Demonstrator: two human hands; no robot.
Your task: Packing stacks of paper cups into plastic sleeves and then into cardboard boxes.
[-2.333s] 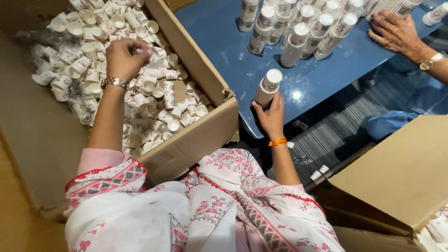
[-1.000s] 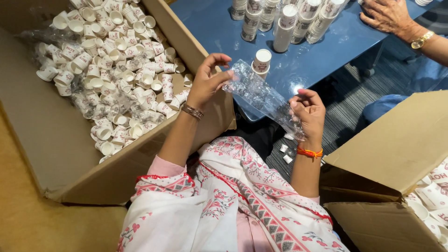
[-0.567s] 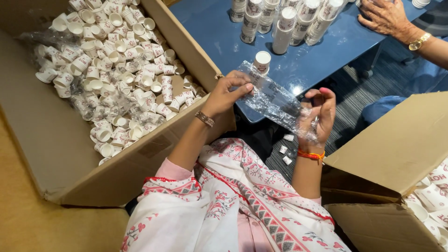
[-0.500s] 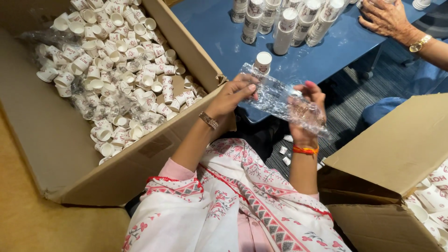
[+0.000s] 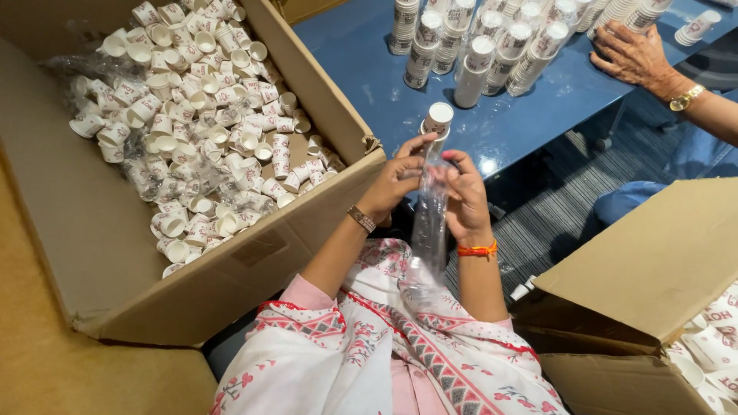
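My left hand [image 5: 396,178] and my right hand [image 5: 463,197] both grip a long clear plastic sleeve [image 5: 429,230] that hangs down towards my lap. The sleeve's top end sits at a short stack of white paper cups [image 5: 437,124] standing at the near edge of the blue table [image 5: 369,84]. Left of my hands, a big open cardboard box [image 5: 292,230] is filled with several loose white paper cups [image 5: 200,131] and crumpled clear plastic.
Several tall stacks of paper cups [image 5: 484,46] stand on the far part of the table. Another person's hand [image 5: 634,54] with a gold watch rests on the table at top right. A second cardboard box [image 5: 653,284] with printed cups is at lower right.
My left hand left the cup box and took up the plastic sleeve with my right. The sleeve swung from slanted across my hands to hanging upright below the cup stack.
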